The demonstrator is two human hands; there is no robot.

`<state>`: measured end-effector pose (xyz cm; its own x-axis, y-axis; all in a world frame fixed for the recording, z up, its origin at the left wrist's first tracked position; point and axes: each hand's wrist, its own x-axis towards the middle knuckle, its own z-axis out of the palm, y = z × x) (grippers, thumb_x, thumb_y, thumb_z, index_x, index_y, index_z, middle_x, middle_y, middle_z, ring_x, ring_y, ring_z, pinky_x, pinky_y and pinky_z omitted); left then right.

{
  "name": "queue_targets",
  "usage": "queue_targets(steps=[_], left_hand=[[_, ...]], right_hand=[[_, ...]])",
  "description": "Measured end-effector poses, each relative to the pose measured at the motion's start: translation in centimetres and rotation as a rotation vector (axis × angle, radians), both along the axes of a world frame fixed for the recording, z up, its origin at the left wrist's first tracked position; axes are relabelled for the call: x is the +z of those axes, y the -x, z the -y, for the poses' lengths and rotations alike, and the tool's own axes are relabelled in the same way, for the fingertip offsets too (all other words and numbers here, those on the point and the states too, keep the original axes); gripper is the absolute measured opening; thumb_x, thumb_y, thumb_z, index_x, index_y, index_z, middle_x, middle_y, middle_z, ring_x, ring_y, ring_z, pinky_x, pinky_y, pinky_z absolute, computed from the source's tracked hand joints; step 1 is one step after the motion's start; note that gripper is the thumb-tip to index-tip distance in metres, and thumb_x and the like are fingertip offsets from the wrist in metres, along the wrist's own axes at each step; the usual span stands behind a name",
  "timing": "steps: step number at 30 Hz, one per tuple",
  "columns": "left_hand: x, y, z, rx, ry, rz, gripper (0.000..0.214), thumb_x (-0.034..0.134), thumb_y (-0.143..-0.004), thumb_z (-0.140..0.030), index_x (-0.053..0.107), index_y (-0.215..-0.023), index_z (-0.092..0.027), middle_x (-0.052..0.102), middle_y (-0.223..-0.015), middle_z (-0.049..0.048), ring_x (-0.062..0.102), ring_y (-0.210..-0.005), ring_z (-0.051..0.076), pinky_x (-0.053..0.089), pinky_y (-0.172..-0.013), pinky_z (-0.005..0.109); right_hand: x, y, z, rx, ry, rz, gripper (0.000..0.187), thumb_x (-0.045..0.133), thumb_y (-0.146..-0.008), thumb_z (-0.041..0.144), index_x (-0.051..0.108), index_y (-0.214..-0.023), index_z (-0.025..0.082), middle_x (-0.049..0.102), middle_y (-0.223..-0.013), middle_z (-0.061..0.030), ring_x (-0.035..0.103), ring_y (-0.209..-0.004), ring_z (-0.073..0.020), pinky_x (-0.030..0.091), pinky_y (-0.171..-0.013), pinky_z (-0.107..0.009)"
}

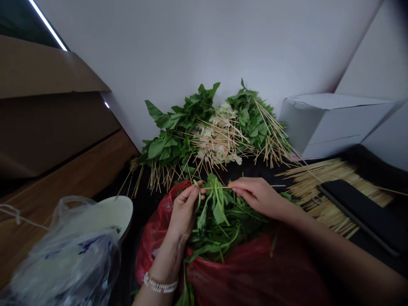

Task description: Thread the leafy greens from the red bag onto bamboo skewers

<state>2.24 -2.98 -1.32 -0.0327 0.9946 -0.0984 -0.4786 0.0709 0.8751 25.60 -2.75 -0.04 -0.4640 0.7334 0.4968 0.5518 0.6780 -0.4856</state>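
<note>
Between my two hands a thin wooden skewer (225, 187) runs roughly level, with several green leafy stems (218, 196) hanging folded over it. My right hand (251, 193) pinches the skewer, whose far end sticks out to the right of the fingers. With thumb and fingers, my left hand (188, 204) grips a leafy green stem (198, 194) at the skewer's left end. Whether the skewer has pierced that stem I cannot tell. Directly below both hands, a red plastic bag (229, 272) gapes around a heap of loose leafy greens (219, 238).
Behind lie piles of skewered greens (172, 140) and pale skewered leaves (219, 136) against the wall. Bare skewers (334, 182) and a black phone (363, 212) are at right, near a white box (334, 123). At left are a white bowl (123, 208), clear plastic bag (70, 263) and cardboard box (47, 106).
</note>
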Motion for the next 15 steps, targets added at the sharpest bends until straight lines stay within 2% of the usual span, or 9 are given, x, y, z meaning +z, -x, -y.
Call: queue_targets(steps=[6, 10, 15], left_hand=[[-0.55, -0.06, -0.14, -0.017, -0.006, -0.003, 0.039, 0.091, -0.060, -0.025, 0.080, -0.096, -0.017, 0.078, -0.082, 0.0011, 0.066, -0.066, 0.005, 0.052, -0.070, 0.013], [-0.60, -0.02, -0.11, -0.024, 0.008, -0.003, 0.040, 0.091, -0.059, -0.024, 0.079, -0.097, -0.018, 0.079, -0.079, 0.0018, 0.070, -0.070, 0.009, 0.055, -0.072, 0.018], [-0.58, 0.08, -0.14, -0.005, 0.016, -0.022, 0.042, 0.092, -0.058, -0.025, 0.078, -0.097, -0.017, 0.080, -0.086, 0.0048, 0.074, -0.078, 0.016, 0.056, -0.078, 0.024]], right_hand=[[-0.39, 0.13, 0.21, -0.096, -0.035, 0.114, 0.031, 0.045, -0.098, 0.024, 0.071, -0.115, 0.024, 0.076, -0.105, -0.0055, 0.071, -0.091, -0.0207, 0.051, -0.077, -0.032], [-0.48, 0.09, 0.15, -0.104, -0.024, 0.141, 0.031, 0.045, -0.098, 0.024, 0.070, -0.117, 0.025, 0.076, -0.108, -0.0044, 0.071, -0.093, -0.0214, 0.052, -0.079, -0.033], [-0.52, 0.14, 0.17, -0.087, -0.028, 0.149, 0.031, 0.046, -0.099, 0.025, 0.071, -0.117, 0.026, 0.076, -0.107, -0.0034, 0.071, -0.090, -0.0199, 0.051, -0.077, -0.033]])
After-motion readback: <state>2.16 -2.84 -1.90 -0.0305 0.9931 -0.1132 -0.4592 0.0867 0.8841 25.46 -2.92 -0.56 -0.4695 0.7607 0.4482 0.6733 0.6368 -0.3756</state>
